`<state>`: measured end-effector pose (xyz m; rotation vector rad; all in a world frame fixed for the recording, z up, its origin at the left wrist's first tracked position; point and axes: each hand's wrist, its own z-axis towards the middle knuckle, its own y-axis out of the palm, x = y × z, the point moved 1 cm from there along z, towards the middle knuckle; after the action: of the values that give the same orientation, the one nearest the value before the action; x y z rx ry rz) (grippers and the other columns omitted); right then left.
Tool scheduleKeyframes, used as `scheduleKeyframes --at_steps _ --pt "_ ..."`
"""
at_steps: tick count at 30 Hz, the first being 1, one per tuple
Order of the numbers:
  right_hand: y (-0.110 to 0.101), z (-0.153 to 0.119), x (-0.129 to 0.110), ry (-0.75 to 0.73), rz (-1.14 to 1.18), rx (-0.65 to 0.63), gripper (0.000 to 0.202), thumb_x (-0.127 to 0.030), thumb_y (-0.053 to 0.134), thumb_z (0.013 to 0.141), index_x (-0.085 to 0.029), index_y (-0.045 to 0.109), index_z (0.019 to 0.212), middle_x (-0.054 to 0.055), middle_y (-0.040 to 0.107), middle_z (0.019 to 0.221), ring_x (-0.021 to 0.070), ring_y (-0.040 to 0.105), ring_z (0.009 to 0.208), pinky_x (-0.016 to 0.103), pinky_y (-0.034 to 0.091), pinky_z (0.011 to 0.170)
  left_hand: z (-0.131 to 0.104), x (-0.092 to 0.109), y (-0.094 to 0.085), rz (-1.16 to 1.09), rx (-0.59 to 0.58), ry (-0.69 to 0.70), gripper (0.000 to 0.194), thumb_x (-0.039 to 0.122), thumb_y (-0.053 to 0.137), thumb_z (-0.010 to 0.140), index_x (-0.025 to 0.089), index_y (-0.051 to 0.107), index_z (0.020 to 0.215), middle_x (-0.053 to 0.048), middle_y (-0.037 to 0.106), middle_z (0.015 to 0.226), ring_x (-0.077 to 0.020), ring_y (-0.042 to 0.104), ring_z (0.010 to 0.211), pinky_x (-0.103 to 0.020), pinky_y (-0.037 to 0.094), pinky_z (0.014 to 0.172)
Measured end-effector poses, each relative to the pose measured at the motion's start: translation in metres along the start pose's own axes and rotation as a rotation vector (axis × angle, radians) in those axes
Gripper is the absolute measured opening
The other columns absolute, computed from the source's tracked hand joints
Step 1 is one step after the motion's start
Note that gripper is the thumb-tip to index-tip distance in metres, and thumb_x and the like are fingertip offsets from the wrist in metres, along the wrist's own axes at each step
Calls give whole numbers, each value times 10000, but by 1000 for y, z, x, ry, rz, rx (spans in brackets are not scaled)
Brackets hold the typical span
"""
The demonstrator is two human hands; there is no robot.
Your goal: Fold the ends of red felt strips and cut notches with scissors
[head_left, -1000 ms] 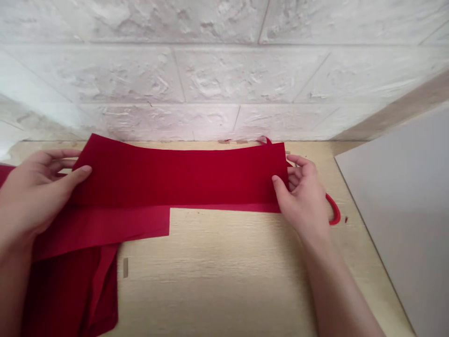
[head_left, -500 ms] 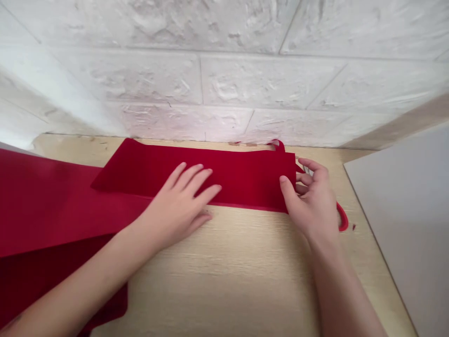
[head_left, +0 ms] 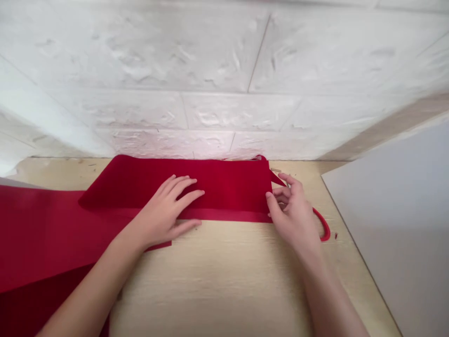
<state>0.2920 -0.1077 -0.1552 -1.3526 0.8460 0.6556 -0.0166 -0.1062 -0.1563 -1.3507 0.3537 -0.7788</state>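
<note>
A long red sheet [head_left: 224,187] lies folded over on the wooden surface [head_left: 217,281], close to the wall. My left hand [head_left: 171,210] rests on its lower middle part, fingers spread and holding nothing. At the sheet's right end, my right hand [head_left: 289,206] has its thumb at the edge and its other fingers curled behind; whether it pinches the sheet is unclear. A red loop handle [head_left: 324,224], perhaps of scissors, shows partly behind my right hand. More red material [head_left: 42,234] spreads out at the left, partly under my left forearm.
A white brick-patterned wall [head_left: 217,112] rises along the back. At the right stands a pale grey panel [head_left: 400,215]. Thin red scraps and small bits lie near the wall and beside the red handle.
The camera view has shifted, so the scene sits lower and further left. The folded sheet's front edge now shows a wider strip of the layer below. Both hands remain at the sheet.
</note>
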Motion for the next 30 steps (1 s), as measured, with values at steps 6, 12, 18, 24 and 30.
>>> scheduleKeyframes --at_steps 6,12,18,24,30 --pt "4 1 -2 -64 -175 3 489 -343 513 922 -165 483 1377 27 657 823 191 646 630 336 505 596 6 9 7 -35 -12 45 390 393 556 1010 205 622 1345 -160 564 1466 -351 479 1417 -673 438 1168" --pt "5 -2 -6 -127 -410 -64 466 -294 417 929 -152 537 1356 -3 629 687 200 617 526 316 387 499 5 8 6 -17 -2 13 357 374 566 1005 241 623 1332 -132 581 1454 -349 477 1402 -645 515 1102" --pt "-2 -2 -5 -106 -401 -82 484 -301 410 947 -161 483 1405 -7 655 730 202 654 572 326 452 557 3 12 7 -30 94 0 296 342 593 994 259 656 1272 -109 639 1362 -309 540 1328 -567 508 1111" --pt "-6 -2 -8 -89 -379 -123 522 -282 434 933 -165 445 1441 -4 660 791 190 643 601 326 478 582 6 16 7 -57 193 22 174 301 594 1005 207 702 1104 -98 698 1177 -253 621 1131 -445 528 994" --pt "-5 -3 -11 -152 -482 -128 558 -256 454 913 -148 447 1461 73 705 942 243 688 773 373 521 678 7 22 2 -124 162 23 171 320 579 1020 196 687 976 -64 724 1045 -206 637 1025 -366 508 904"
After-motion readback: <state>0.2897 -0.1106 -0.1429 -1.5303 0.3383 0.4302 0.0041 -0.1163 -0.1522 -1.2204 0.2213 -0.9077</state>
